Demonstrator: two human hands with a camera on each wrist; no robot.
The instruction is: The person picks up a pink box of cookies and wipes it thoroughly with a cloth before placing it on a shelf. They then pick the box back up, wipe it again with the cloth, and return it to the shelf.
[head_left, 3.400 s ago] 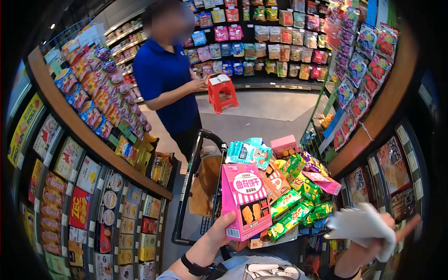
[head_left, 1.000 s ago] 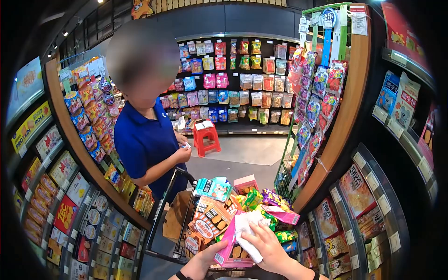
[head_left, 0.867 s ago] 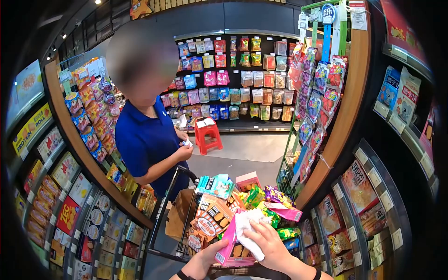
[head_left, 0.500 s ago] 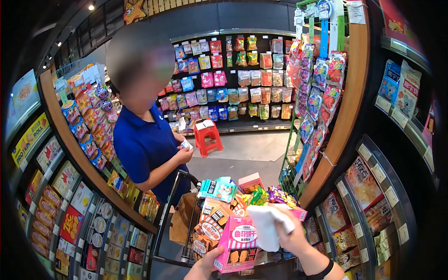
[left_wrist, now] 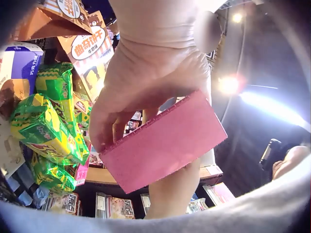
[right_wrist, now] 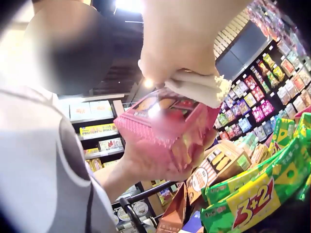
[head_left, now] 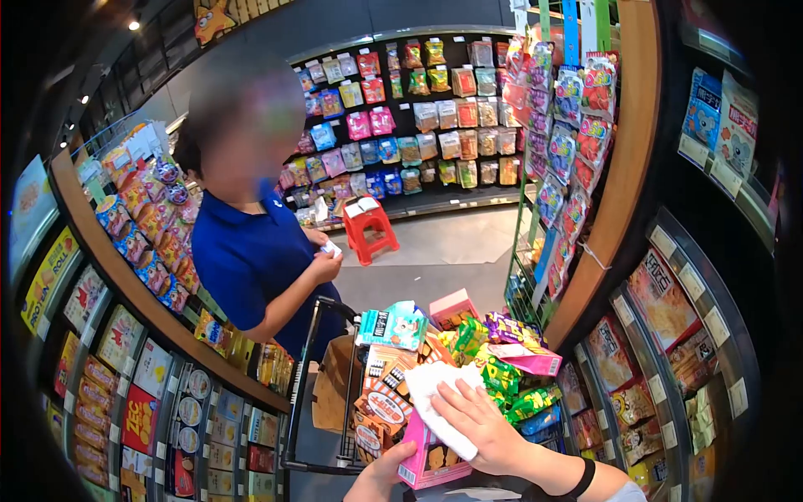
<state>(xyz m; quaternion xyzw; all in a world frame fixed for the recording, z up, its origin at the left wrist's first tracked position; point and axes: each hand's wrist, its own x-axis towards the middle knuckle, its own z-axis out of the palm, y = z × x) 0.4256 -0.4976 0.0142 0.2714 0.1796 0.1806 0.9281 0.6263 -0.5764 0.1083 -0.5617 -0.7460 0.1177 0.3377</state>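
Low in the head view, my left hand grips a pink cookie box at its lower left edge. The left wrist view shows the fingers wrapped round the plain pink end of the box. My right hand lies flat with straight fingers over a folded white cloth, pressing it onto the box's front. This cloth hides most of the printed front. From the right wrist, the cloth sits between the hand and the box's window side.
Below the box stands a black shopping cart heaped with brown cookie boxes, green packs and a teal packet. A person in a blue shirt stands ahead on the left. A red stool is behind. Snack shelves line both sides.
Earlier the cloth was off to the right, away from the box. Half a second ago it was lifted at the box's right; now it has come left and lies across the front.
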